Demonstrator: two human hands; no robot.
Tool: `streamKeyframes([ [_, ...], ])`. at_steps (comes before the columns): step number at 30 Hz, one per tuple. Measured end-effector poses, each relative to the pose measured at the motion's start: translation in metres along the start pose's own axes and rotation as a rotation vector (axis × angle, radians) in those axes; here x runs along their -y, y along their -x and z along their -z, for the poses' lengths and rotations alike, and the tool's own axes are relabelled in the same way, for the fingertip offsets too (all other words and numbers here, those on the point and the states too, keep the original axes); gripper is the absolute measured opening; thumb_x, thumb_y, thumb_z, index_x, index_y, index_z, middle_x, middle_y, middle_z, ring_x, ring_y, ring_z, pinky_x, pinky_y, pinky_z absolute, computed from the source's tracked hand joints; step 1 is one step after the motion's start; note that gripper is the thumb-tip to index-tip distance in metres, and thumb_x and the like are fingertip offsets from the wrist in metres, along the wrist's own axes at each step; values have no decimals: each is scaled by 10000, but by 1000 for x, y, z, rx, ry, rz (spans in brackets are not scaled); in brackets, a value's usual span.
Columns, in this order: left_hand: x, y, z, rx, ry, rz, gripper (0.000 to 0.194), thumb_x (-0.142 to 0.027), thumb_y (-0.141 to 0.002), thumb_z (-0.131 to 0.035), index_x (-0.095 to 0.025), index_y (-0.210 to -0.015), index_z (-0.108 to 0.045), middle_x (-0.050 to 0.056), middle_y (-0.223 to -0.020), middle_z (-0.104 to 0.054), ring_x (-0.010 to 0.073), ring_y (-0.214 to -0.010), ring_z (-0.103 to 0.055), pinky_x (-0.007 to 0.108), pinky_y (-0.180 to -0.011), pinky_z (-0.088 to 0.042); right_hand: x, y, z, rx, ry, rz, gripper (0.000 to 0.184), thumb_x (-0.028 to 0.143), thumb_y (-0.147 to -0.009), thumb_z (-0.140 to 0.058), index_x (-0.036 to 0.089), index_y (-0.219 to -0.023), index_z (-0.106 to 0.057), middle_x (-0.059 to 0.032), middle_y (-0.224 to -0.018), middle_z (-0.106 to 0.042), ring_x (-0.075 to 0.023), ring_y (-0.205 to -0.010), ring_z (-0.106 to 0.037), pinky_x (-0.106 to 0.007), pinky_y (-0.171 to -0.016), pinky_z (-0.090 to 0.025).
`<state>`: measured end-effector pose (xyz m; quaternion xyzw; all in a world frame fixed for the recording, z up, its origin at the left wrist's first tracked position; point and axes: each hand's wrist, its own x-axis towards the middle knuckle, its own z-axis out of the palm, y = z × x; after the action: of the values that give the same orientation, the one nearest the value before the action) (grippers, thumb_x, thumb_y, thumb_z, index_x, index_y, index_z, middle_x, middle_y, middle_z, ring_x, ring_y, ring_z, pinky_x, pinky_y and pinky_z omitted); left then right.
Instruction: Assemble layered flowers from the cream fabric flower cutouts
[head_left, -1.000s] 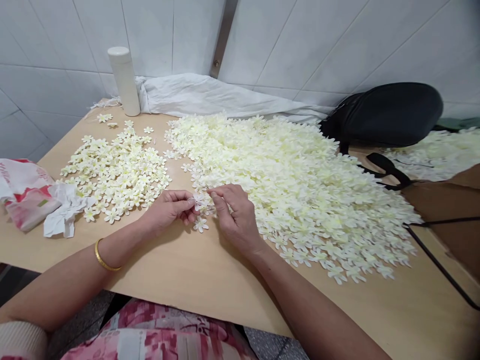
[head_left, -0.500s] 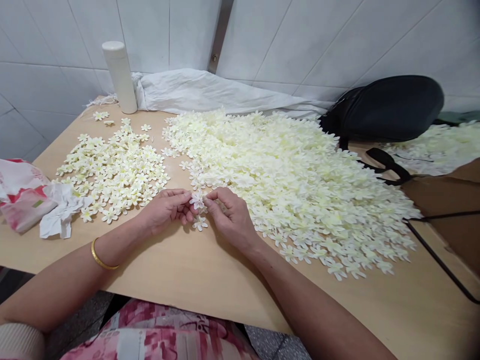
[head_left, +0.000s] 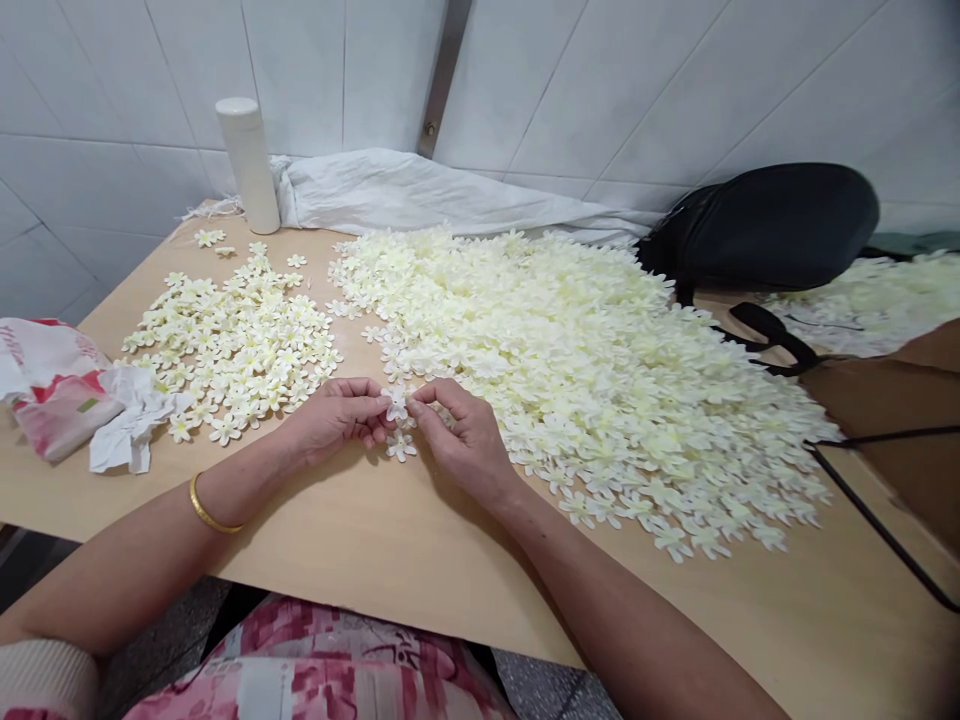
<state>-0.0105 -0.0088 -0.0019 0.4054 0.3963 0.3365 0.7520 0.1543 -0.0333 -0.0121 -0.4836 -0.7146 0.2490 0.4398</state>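
Between my two hands is a small white artificial flower (head_left: 396, 402), its petals spread. My left hand (head_left: 349, 412) pinches its left edge between thumb and finger. My right hand (head_left: 457, 428) is closed at its right edge, thumb against forefinger. A single loose flower (head_left: 401, 446) lies on the table just below the fingertips. To the left spreads a smaller pile of flowers with yellow centres (head_left: 240, 345). A large heap of pale yellow-white flower pieces (head_left: 540, 340) covers the table beyond and to the right of my right hand.
A white bottle (head_left: 251, 170) stands at the back left beside a bunched white cloth (head_left: 375, 190). Crumpled tissue (head_left: 133, 415) and a pink-and-white packet (head_left: 56, 385) lie at the left. A black bag (head_left: 772, 225) and a brown cardboard piece (head_left: 892, 410) are at the right, on the wooden table (head_left: 360, 540).
My hands stay almost in place, the flower still between the fingertips and turned slightly. The whole view has shifted a little, with background things sitting lower and the left-side things further right.
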Motion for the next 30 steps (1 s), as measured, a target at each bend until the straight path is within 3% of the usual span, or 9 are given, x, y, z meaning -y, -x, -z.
streamKeyframes([
  [7,5,-1,-1,-61,-98,-67,174,-200,-616,-726,-124,-633,-570,14,-550,-609,69,-466,-521,187,-480,-392,-3,1,-4,-45,117,153,183,169,-828,-452,199,-653,-495,3,-623,-543,-136,-623,-496,-283,-637,-370],
  [12,6,6,-12,-156,-226,-249,94,-166,-677,-647,-135,-625,-575,-36,-462,-514,54,-443,-455,185,-473,-354,0,5,-5,-175,529,570,137,102,-813,-467,191,-748,-550,-36,-711,-614,-177,-768,-535,-343,-728,-337],
  [16,3,10,-14,-135,-180,-267,114,-206,-677,-667,-135,-634,-588,-32,-477,-533,59,-452,-473,185,-478,-376,4,4,0,-301,786,805,174,60,-782,-513,215,-796,-590,-14,-767,-653,-167,-823,-563,-348,-765,-319],
  [23,4,2,-6,-23,162,-131,184,-203,-632,-733,-125,-783,-661,-1,-552,-626,74,-481,-565,187,-527,-469,6,1,1,-400,825,915,68,118,-775,-596,186,-773,-606,-8,-726,-656,-157,-808,-578,-347,-783,-330],
  [30,2,3,-4,15,223,-83,174,-102,-633,-697,-108,-806,-672,15,-545,-626,85,-492,-580,187,-518,-487,4,3,-1,-365,757,860,104,105,-781,-578,206,-789,-603,-5,-746,-666,-165,-823,-575,-358,-787,-332],
])
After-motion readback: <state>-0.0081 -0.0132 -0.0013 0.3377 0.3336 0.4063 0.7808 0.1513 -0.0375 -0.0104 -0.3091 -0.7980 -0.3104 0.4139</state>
